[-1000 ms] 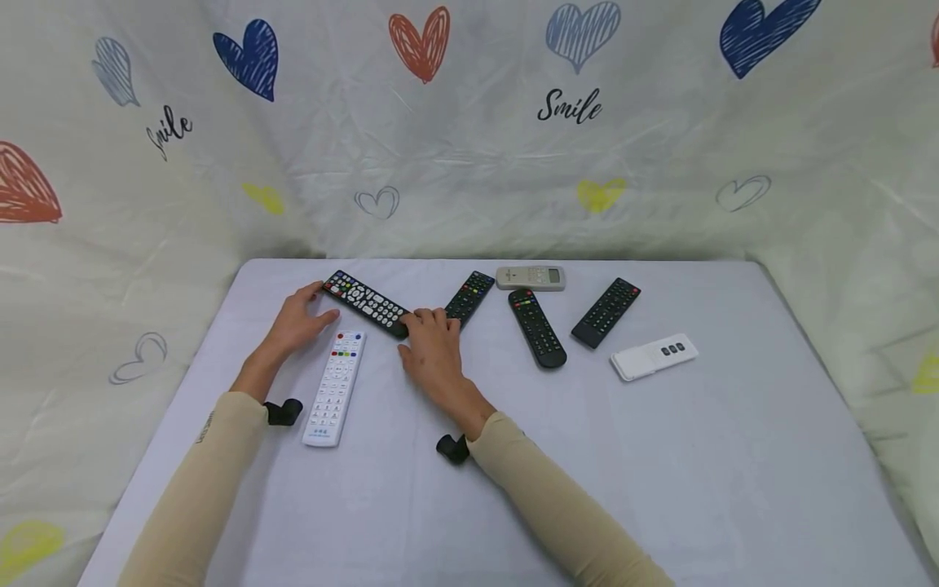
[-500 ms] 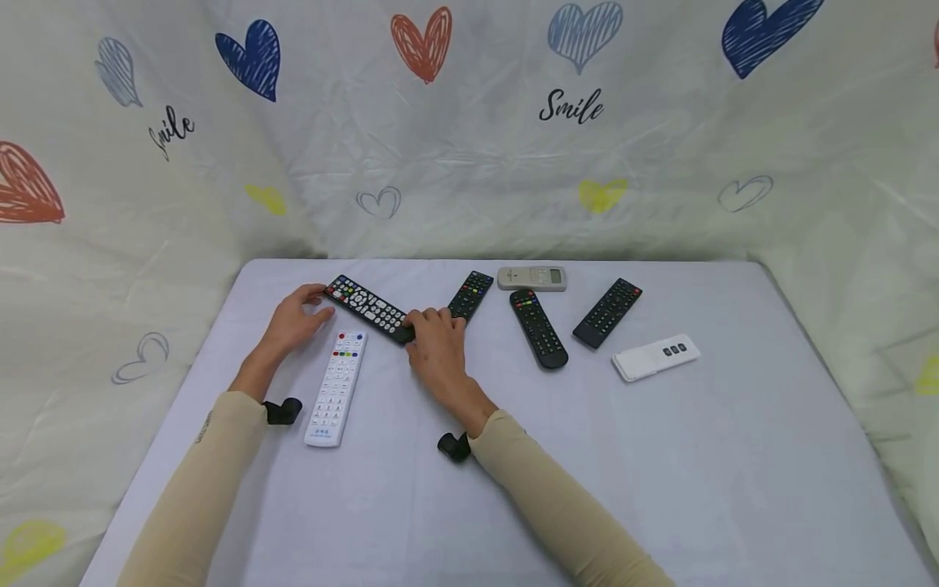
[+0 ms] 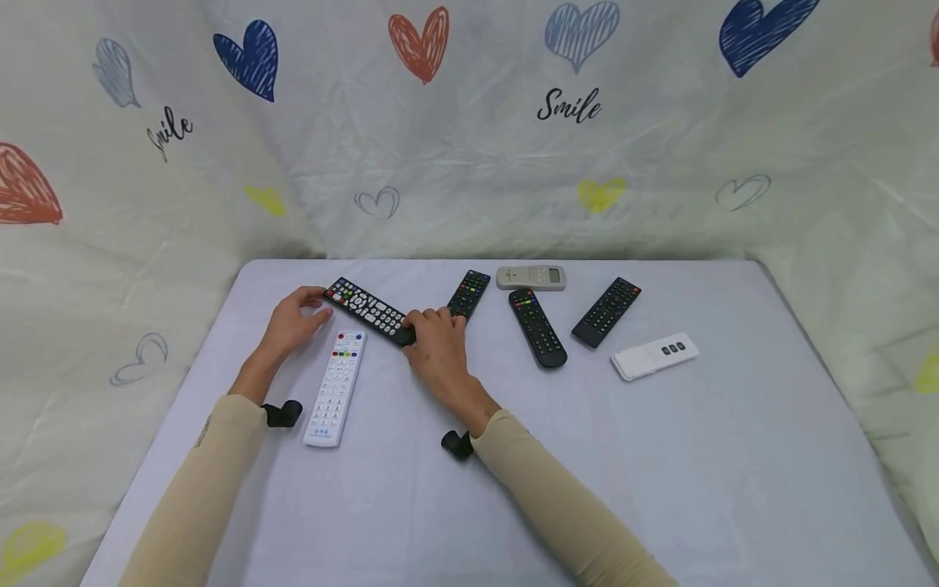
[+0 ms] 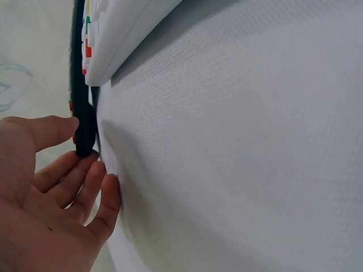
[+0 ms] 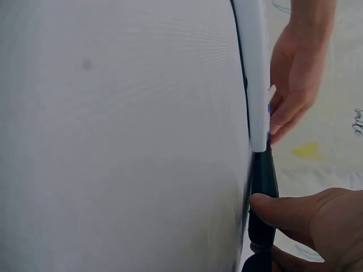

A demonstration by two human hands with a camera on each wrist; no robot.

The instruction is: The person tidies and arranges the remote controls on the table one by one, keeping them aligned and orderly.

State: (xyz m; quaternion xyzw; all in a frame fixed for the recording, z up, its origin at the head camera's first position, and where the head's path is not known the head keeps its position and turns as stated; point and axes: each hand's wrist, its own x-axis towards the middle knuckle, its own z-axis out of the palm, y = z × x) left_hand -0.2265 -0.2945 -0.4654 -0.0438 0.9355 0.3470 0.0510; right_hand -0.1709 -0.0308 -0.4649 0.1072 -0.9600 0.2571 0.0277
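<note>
A long black remote control (image 3: 368,310) with white buttons lies slanted near the back left of the table. My right hand (image 3: 440,350) pinches its lower right end; in the right wrist view the thumb (image 5: 283,211) presses its near side, with fingers beyond. At the other end, my left hand (image 3: 289,322) has its fingertips right at the corner, thumb apart from the fingers. The left wrist view shows that end of the black remote (image 4: 84,122) between thumb and fingers. Below it lies a white remote control (image 3: 335,390). Another black remote (image 3: 468,295) is partly hidden behind my right hand.
Towards the right lie a grey remote with a small screen (image 3: 531,278), a rounded black remote (image 3: 538,328), a flat black remote (image 3: 606,312) and a white remote with dark buttons (image 3: 654,357). A patterned cloth (image 3: 469,163) hangs behind the table (image 3: 660,489).
The long black remote's left end has shifted slightly towards me, and its right end slightly right and nearer. The right hand has moved a little right with it; the left thumb has drawn in slightly.
</note>
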